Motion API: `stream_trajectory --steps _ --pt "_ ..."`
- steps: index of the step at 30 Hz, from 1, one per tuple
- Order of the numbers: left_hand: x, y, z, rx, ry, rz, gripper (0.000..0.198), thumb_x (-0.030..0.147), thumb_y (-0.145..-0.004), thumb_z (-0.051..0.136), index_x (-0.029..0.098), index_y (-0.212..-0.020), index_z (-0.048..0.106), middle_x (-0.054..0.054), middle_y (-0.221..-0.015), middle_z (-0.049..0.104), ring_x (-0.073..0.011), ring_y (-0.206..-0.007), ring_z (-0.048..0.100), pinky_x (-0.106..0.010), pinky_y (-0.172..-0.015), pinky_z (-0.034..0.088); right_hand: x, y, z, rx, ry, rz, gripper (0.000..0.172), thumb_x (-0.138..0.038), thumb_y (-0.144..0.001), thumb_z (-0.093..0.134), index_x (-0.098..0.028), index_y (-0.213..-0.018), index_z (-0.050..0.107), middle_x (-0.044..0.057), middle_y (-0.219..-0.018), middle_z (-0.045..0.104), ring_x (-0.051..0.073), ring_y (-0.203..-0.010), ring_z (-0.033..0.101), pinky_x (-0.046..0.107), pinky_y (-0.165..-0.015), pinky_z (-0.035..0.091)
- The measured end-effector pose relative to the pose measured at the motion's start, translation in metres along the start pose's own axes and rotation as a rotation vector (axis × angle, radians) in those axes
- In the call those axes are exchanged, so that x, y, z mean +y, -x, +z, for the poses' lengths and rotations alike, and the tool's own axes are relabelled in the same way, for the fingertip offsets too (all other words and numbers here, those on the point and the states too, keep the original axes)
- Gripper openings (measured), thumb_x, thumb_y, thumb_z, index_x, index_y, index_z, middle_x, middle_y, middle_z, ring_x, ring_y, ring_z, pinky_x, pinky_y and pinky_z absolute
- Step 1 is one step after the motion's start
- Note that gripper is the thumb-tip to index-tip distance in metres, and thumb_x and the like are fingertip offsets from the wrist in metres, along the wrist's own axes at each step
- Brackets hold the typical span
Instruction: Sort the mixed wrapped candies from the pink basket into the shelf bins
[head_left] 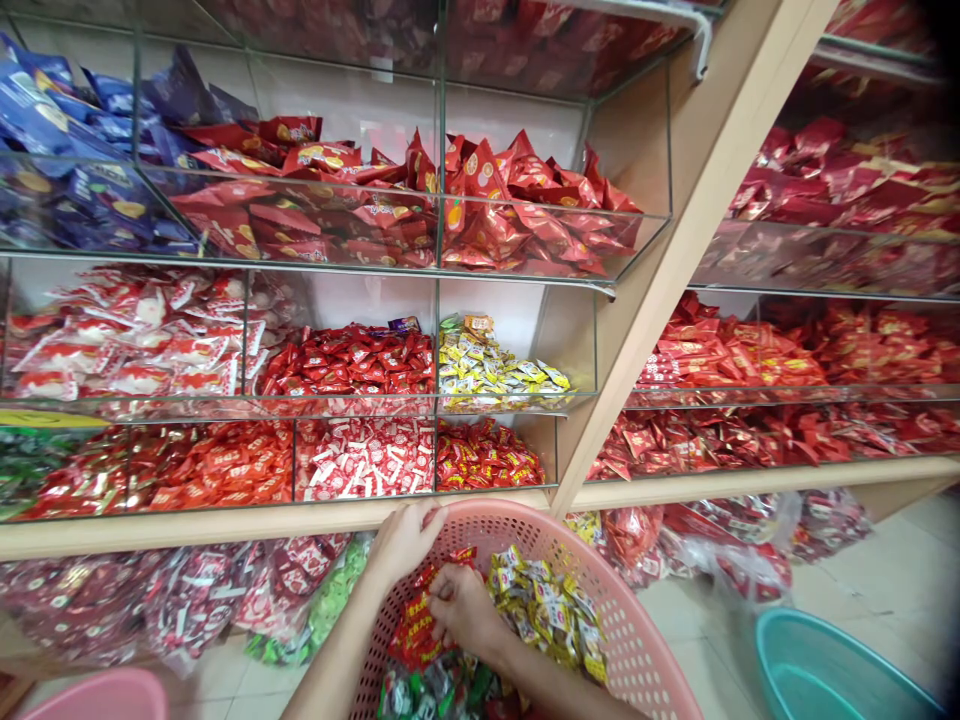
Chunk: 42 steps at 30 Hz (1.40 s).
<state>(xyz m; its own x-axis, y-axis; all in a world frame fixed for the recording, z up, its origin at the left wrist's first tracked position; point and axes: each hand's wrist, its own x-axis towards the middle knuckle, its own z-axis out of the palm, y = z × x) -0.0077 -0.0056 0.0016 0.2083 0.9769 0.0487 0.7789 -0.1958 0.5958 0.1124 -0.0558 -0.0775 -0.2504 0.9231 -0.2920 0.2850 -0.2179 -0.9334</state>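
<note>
A pink perforated plastic basket [637,640] stands before me at the foot of the candy shelves. My left hand [405,542] is closed over its far left rim, the thumb lying along the top edge. Inside the basket, my right hand [461,608] has its fingers curled together just above the red wrapped candies [415,630]; whatever is between the fingers is hidden. Yellow wrapped candies [551,610] are heaped to the right of that hand. Green wrapped candies [435,690] lie at the near side, partly covered by my right forearm.
Glass-fronted shelf bins hold red candies [352,365], yellow-white candies [495,365] and blue packets [67,120]. A wooden upright [697,240] divides the shelves. Bagged candies [202,590] lie underneath. A teal tub [840,670] and a pink tub [105,695] stand on the tiled floor.
</note>
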Motion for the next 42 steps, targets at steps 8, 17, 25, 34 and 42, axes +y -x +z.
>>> stream_trajectory --steps 8,17,25,34,42 --pt "0.001 -0.001 0.000 -0.001 0.003 0.001 0.036 0.043 -0.089 0.038 0.023 -0.095 0.066 -0.004 -0.083 0.069 -0.0174 -0.084 0.062 -0.023 -0.075 0.038 0.000 0.007 -0.008 0.180 0.485 -0.249 0.015 -0.008 -0.067 0.053 -0.019 -0.057 0.049 -0.003 -0.054 0.053 0.010 -0.053 0.048 0.020 -0.049 0.029" --pt "0.001 -0.001 -0.001 -0.023 0.008 -0.011 0.035 0.043 -0.089 0.038 0.023 -0.093 0.066 -0.004 -0.085 0.069 -0.0173 -0.084 0.061 -0.022 -0.074 0.038 -0.032 0.000 -0.037 0.268 0.554 -0.318 0.020 -0.027 -0.077 0.055 -0.021 -0.058 0.049 -0.002 -0.054 0.056 0.012 -0.052 0.049 0.023 -0.051 0.025" --pt "-0.001 -0.002 0.001 -0.022 0.022 0.005 0.036 0.043 -0.090 0.036 0.023 -0.091 0.066 -0.004 -0.083 0.068 -0.0174 -0.083 0.061 -0.023 -0.075 0.038 -0.059 -0.008 -0.073 0.370 0.508 -0.408 0.028 -0.035 -0.085 0.046 -0.021 -0.060 0.046 -0.002 -0.053 0.052 0.012 -0.049 0.046 0.023 -0.051 0.027" --pt "-0.002 0.000 0.003 -0.010 -0.007 -0.008 0.037 0.045 -0.089 0.036 0.022 -0.095 0.065 -0.005 -0.087 0.069 -0.0180 -0.086 0.061 -0.023 -0.076 0.038 -0.106 -0.070 -0.123 0.434 0.717 -0.499 0.025 -0.029 -0.089 0.039 -0.018 -0.095 0.060 0.007 -0.090 0.067 0.017 -0.082 0.059 0.025 -0.074 0.039" --pt "-0.006 0.000 0.004 0.011 -0.028 -0.013 0.038 0.045 -0.090 0.035 0.023 -0.096 0.066 -0.005 -0.084 0.069 -0.0187 -0.083 0.063 -0.024 -0.074 0.039 -0.128 -0.155 -0.122 0.290 0.780 -0.379 0.028 -0.036 -0.085 0.047 -0.022 -0.100 0.066 0.009 -0.111 0.066 0.025 -0.102 0.058 0.035 -0.086 0.039"
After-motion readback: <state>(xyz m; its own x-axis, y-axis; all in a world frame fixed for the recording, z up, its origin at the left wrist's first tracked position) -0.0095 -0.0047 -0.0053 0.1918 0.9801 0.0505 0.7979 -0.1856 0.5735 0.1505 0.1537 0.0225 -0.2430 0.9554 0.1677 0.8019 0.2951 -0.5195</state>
